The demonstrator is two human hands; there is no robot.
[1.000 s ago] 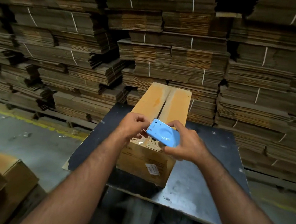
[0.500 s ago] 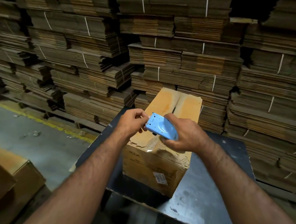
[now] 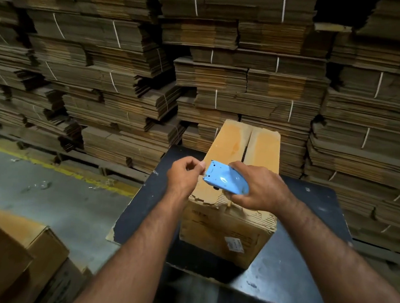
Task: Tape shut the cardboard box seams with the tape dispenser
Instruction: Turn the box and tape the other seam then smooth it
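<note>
A tan cardboard box stands on a dark table, its two top flaps folded shut with an open seam running away from me. My right hand holds a light blue tape dispenser above the box's near edge. My left hand is just left of the dispenser's toothed end, thumb and forefinger pinched together at it. Whether tape is between the fingers cannot be seen.
Bundled stacks of flattened cardboard fill the whole background behind the table. Another brown box sits low at the bottom left. A yellow floor line crosses the concrete floor on the left.
Both hands rose slightly with the dispenser above the box's near edge. My left fingers moved a little away from the dispenser's toothed end, still pinched.
</note>
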